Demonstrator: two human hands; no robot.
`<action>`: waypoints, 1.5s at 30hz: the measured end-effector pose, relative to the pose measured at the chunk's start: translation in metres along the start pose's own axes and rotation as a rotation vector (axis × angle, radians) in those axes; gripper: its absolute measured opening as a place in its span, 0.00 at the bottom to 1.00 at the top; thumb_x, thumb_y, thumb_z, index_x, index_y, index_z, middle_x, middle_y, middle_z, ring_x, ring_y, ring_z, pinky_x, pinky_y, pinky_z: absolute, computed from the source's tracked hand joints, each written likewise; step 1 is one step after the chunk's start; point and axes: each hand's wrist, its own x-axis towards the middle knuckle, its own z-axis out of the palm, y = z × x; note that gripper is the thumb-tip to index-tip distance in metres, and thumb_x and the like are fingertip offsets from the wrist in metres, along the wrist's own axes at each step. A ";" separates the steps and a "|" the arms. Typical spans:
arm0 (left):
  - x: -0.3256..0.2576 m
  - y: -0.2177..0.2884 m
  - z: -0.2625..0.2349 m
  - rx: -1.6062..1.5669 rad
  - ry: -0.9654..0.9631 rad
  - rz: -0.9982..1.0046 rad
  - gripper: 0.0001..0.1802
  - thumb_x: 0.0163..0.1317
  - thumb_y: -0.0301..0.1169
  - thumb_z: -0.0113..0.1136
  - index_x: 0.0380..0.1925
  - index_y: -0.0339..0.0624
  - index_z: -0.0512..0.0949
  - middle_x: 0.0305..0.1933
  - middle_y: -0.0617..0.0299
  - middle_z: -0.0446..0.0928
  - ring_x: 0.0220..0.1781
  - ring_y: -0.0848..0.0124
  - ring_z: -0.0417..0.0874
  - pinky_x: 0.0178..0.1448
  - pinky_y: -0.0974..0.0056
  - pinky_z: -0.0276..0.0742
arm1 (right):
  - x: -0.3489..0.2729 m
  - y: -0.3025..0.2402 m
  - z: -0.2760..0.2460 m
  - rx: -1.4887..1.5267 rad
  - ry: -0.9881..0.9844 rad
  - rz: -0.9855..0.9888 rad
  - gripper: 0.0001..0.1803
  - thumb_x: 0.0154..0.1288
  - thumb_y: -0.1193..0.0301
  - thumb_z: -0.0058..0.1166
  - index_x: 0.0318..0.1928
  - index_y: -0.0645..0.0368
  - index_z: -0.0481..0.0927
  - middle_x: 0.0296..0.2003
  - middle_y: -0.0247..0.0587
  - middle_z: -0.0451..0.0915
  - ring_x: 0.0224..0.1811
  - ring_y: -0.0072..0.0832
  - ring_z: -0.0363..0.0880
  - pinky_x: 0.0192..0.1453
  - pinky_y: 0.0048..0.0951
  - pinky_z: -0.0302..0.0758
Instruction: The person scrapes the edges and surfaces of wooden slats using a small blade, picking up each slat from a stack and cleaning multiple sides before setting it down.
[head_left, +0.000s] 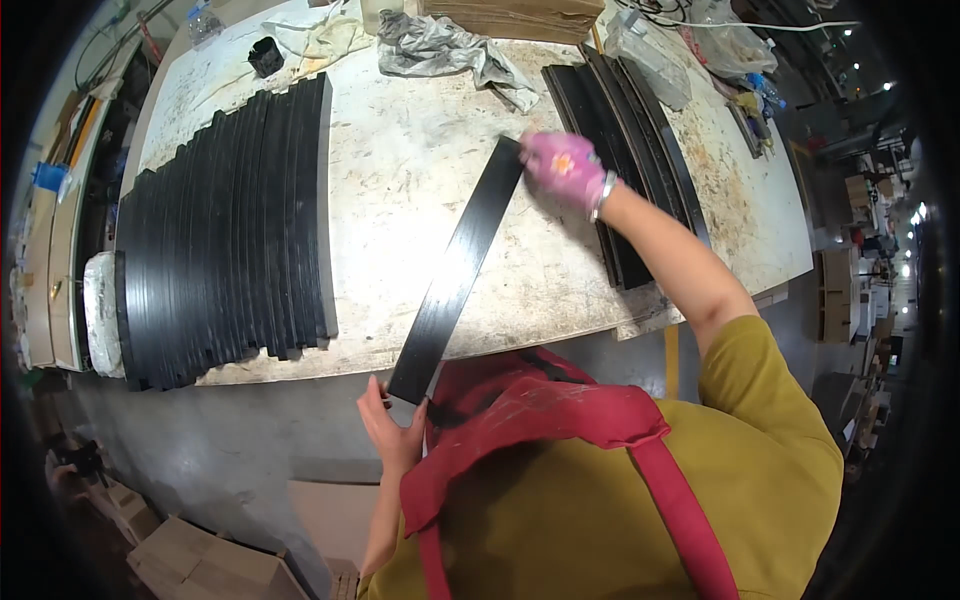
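Observation:
A long, flat black strip (455, 275) with a glossy face slants over the near edge of the table in front of me. My left hand (393, 430), bare, grips its near end, with the thumb on one side and the fingers on the other. At the far end my right hand (566, 172), in a pink glove with a flower print, has its curled fingers at the strip's corner. The glove is slightly smeared, and its fingertips are partly hidden. To the left lies a wide row of similar black strips (225, 230), packed side by side. A smaller group of black strips (625, 150) lies to the right, partly behind my right forearm.
The worn white table (375, 180) has a stained top. Along its back lie a crumpled grey cloth (440, 50), a small black cup (265, 57), a brown cardboard stack (515, 18) and clear plastic packaging (648, 60). Cardboard boxes (215, 562) stand on the floor at the lower left.

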 end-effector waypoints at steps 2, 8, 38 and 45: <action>0.003 0.001 -0.004 -0.048 -0.016 0.017 0.45 0.44 0.26 0.72 0.63 0.34 0.60 0.45 0.47 0.69 0.43 0.54 0.71 0.43 0.56 0.70 | -0.002 -0.010 0.005 0.033 -0.007 0.027 0.08 0.63 0.67 0.46 0.33 0.55 0.76 0.25 0.47 0.79 0.29 0.44 0.80 0.37 0.42 0.76; 0.036 0.027 -0.018 0.133 -0.097 0.063 0.43 0.43 0.27 0.72 0.61 0.37 0.63 0.49 0.49 0.68 0.50 0.53 0.70 0.53 0.56 0.69 | 0.021 0.037 -0.012 0.066 -0.022 0.188 0.09 0.64 0.66 0.45 0.38 0.54 0.76 0.30 0.49 0.80 0.34 0.48 0.80 0.39 0.44 0.75; 0.150 0.258 0.085 -1.539 -0.685 -0.895 0.16 0.68 0.34 0.49 0.49 0.34 0.69 0.48 0.52 0.78 0.48 0.61 0.80 0.54 0.61 0.76 | -0.198 -0.077 -0.110 0.285 0.681 0.111 0.05 0.58 0.74 0.58 0.31 0.61 0.75 0.26 0.42 0.75 0.27 0.36 0.76 0.31 0.33 0.72; 0.156 0.260 0.097 -1.572 -0.811 -0.806 0.19 0.69 0.33 0.47 0.54 0.31 0.66 0.49 0.48 0.76 0.52 0.59 0.79 0.58 0.58 0.76 | -0.202 -0.081 -0.092 0.164 0.611 0.015 0.05 0.57 0.71 0.56 0.33 0.55 0.76 0.28 0.39 0.75 0.28 0.38 0.76 0.33 0.35 0.72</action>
